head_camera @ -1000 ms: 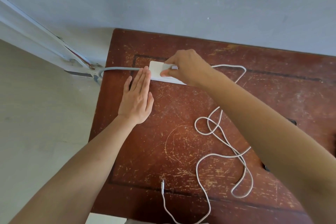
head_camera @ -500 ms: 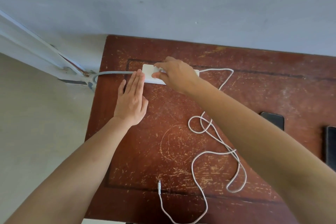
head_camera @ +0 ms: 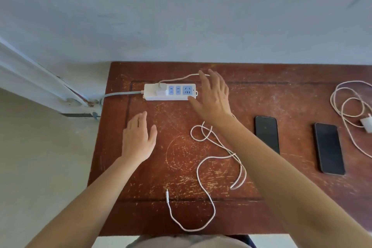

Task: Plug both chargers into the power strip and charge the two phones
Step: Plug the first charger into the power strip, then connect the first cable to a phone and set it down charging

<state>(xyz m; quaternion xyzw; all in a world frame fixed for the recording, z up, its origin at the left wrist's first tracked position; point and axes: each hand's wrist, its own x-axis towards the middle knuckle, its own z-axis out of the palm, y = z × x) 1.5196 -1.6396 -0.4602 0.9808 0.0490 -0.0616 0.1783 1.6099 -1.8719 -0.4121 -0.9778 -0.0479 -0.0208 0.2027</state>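
Cable end of the white charging cord (head_camera: 167,194) lies nearest at 6 o'clock on the scratched reddish wooden table (head_camera: 281,90). Left hand (head_camera: 138,139) and right hand (head_camera: 214,98) hover spread, empty. Two black phones (head_camera: 266,133) lie at 3 o'clock. Farther, a white charger (head_camera: 161,90) sits plugged into the white power strip (head_camera: 170,92); another (head_camera: 366,124) lies loose at 2 o'clock.
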